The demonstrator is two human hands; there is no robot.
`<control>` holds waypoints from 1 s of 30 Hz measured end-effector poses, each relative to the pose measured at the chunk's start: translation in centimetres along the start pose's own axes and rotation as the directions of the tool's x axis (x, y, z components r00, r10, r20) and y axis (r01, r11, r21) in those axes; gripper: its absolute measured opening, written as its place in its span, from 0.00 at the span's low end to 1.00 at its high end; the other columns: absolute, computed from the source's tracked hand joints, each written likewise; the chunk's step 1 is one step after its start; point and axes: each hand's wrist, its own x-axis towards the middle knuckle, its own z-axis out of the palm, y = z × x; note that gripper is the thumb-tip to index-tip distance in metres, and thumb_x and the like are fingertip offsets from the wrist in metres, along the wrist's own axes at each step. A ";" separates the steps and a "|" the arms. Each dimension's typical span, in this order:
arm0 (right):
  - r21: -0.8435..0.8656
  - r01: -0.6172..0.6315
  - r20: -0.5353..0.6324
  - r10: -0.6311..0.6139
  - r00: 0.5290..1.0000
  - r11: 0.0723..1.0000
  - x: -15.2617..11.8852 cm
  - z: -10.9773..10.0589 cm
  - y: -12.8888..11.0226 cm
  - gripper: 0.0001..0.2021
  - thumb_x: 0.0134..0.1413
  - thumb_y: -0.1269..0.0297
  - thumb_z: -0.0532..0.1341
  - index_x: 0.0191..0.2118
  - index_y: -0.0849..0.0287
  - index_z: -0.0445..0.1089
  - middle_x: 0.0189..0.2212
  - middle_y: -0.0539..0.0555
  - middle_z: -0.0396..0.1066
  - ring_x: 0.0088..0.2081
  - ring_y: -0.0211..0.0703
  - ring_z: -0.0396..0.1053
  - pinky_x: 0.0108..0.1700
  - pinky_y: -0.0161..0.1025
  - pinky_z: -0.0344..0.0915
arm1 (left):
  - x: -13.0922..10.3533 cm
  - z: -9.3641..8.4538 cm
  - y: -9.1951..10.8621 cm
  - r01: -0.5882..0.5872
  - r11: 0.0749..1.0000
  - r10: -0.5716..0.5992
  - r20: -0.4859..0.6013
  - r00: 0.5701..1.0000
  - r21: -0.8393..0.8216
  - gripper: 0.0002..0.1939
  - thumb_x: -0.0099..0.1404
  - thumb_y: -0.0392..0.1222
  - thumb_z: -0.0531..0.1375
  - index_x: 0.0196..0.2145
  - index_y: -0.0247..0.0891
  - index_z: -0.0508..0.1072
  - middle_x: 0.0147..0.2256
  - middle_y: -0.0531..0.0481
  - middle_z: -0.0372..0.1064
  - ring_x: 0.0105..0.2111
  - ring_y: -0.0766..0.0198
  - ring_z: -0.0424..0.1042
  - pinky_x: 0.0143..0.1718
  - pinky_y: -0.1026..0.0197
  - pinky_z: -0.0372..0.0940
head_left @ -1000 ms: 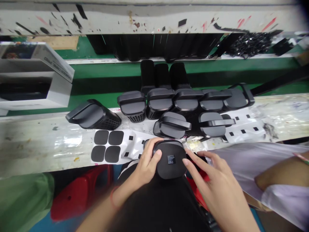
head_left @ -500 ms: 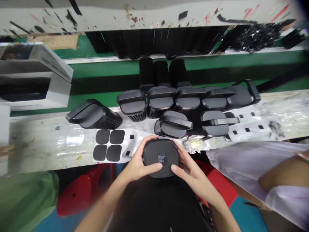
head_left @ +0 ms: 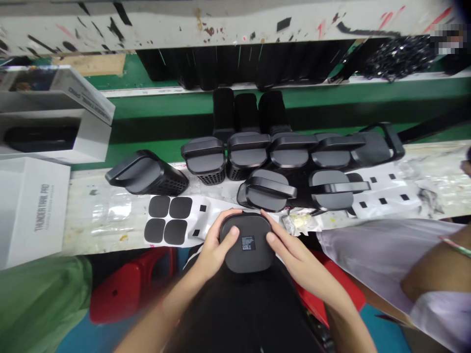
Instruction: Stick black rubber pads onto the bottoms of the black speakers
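Between both hands is a black portable speaker (head_left: 253,262), its flat rounded-square end facing up, with a small printed label (head_left: 248,242) on it. My left hand (head_left: 217,245) is closed round its left side, the thumb lying on the flat face left of the label. My right hand (head_left: 290,247) grips the right side, thumb on the right edge. The hands hide the speaker's lower body. Just left lies a white backing sheet (head_left: 189,233) bearing several black rounded pads (head_left: 174,231) and small black squares.
Several handled speakers (head_left: 248,149) stand in rows behind my hands; one (head_left: 147,171) leans at the left. White boxes (head_left: 40,211) stand far left. Another sticker sheet (head_left: 386,196) lies right. People in green (head_left: 40,299) and pale clothing (head_left: 368,255) are at either side, near red stools (head_left: 121,291).
My left thumb has moved up the flat face, away from the label, and my right thumb has shifted to the edge. A white box now stands at the left, where another person's fingers were.
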 end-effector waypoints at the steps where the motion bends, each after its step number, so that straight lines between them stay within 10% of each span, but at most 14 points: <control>1: 0.018 -0.014 0.082 0.012 0.997 1.000 -0.3 -0.4 0.2 0.35 0.64 0.46 0.55 0.70 0.40 0.38 0.70 0.46 0.42 0.69 0.43 0.45 0.70 0.51 0.46 | 0.2 -0.7 0.0 0.002 1.000 -0.001 0.098 0.995 -0.005 0.28 0.62 0.53 0.64 0.56 0.46 0.65 0.58 0.46 0.63 0.58 0.52 0.65 0.60 0.52 0.61; 4: 0.049 -0.014 0.186 0.004 0.983 0.999 -0.7 -1.3 0.5 0.49 0.57 0.50 0.64 0.70 0.41 0.26 0.72 0.47 0.30 0.70 0.46 0.42 0.69 0.53 0.49 | 0.6 -2.5 0.2 -0.012 0.999 0.000 0.335 0.942 0.034 0.53 0.45 0.47 0.75 0.63 0.50 0.53 0.66 0.43 0.51 0.64 0.46 0.57 0.64 0.46 0.58; 7: 0.139 -0.005 0.201 -0.023 0.979 0.990 -0.4 -1.5 0.5 0.45 0.57 0.52 0.64 0.71 0.42 0.34 0.72 0.48 0.34 0.70 0.46 0.44 0.66 0.50 0.57 | 0.7 -3.4 0.2 -0.016 0.996 -0.021 0.393 0.919 0.089 0.57 0.44 0.44 0.76 0.65 0.52 0.50 0.68 0.43 0.46 0.67 0.44 0.52 0.66 0.42 0.53; 16: 0.146 0.083 -0.325 -0.032 0.945 0.986 1.3 3.3 0.2 0.24 0.64 0.44 0.51 0.58 0.51 0.66 0.59 0.53 0.65 0.62 0.48 0.60 0.68 0.51 0.50 | 1.8 -1.8 0.1 -0.060 0.995 0.056 0.046 0.997 0.083 0.18 0.63 0.53 0.61 0.45 0.41 0.76 0.44 0.46 0.73 0.48 0.52 0.71 0.53 0.53 0.61; 20: 0.367 -0.210 -0.055 0.246 0.968 0.906 1.7 2.9 0.5 0.32 0.60 0.35 0.49 0.62 0.49 0.62 0.60 0.53 0.64 0.60 0.51 0.63 0.65 0.52 0.55 | 2.2 -1.1 -0.2 -0.044 0.998 0.048 0.077 0.996 -0.055 0.16 0.62 0.52 0.60 0.40 0.38 0.74 0.50 0.44 0.72 0.51 0.50 0.69 0.54 0.53 0.60; 23: 0.505 -0.435 0.205 0.386 0.899 0.746 1.8 2.2 0.8 0.38 0.59 0.33 0.48 0.66 0.53 0.56 0.55 0.57 0.70 0.55 0.54 0.68 0.60 0.55 0.60 | 2.1 -0.4 -0.4 -0.039 0.989 0.053 0.096 0.994 -0.139 0.15 0.61 0.50 0.60 0.41 0.38 0.73 0.52 0.44 0.73 0.53 0.49 0.70 0.55 0.52 0.61; 30: 0.652 -0.461 0.412 0.229 0.882 0.602 -0.7 0.1 -1.9 0.38 0.61 0.34 0.46 0.64 0.58 0.59 0.51 0.58 0.73 0.54 0.48 0.69 0.57 0.44 0.64 | -1.3 1.3 4.4 -0.072 0.997 0.073 -0.037 0.997 0.024 0.14 0.61 0.49 0.61 0.42 0.40 0.74 0.47 0.47 0.75 0.51 0.51 0.71 0.54 0.53 0.62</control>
